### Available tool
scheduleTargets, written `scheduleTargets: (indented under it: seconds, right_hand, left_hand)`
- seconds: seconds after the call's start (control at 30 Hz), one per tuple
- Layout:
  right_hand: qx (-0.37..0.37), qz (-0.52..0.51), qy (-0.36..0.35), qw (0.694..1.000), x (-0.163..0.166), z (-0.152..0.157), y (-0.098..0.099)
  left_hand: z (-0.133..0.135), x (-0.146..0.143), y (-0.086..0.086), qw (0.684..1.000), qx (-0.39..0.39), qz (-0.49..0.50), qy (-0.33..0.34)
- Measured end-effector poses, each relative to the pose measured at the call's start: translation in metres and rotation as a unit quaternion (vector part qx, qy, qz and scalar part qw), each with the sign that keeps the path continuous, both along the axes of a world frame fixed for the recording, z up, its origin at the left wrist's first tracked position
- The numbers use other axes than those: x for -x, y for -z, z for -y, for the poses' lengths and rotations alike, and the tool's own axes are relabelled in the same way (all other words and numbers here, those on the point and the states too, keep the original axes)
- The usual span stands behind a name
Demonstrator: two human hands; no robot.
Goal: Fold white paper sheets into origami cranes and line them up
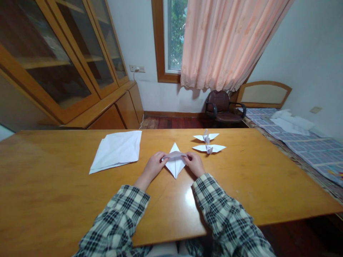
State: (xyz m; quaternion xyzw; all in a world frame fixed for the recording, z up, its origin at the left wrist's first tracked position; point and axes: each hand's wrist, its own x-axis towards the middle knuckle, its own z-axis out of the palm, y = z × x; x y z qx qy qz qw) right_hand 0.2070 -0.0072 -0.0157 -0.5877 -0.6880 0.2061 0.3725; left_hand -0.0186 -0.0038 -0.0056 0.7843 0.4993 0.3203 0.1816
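On the counter [254,178], your left hand [153,165] and right hand [195,164] pinch the folded paper [175,165] at its nine and three o'clock, each grip seemingly closed, fingertips partly hidden. Paper cranes [209,149] stand toward its two o'clock.

The table [254,178] gives a hand wide passage on the right, between the right sleeve [225,214] and the right edge, and again left of the white sheets [118,148]. Between those sheets and the left hand [154,165] a narrower lane leads to the far edge. The middle is blocked, with the folded paper [175,168] between both hands. Just beyond the right hand [194,164], the near bird [209,149] and the far bird [205,137] bar the way with spread wings.
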Motion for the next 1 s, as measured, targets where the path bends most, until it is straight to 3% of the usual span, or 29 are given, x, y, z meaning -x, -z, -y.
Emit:
scheduleTargets:
  seconds: [0.77,1.0]
  right_hand:
    - [-0.028,0.112,0.066,0.991,0.010,0.000,-0.002]
    - [-0.022,0.128,0.070,0.989,0.012,0.002,-0.006]
  left_hand:
    - [0.004,-0.016,0.000,0.997,-0.026,-0.017,-0.067]
    - [-0.002,-0.015,0.005,0.996,0.005,0.049,-0.074]
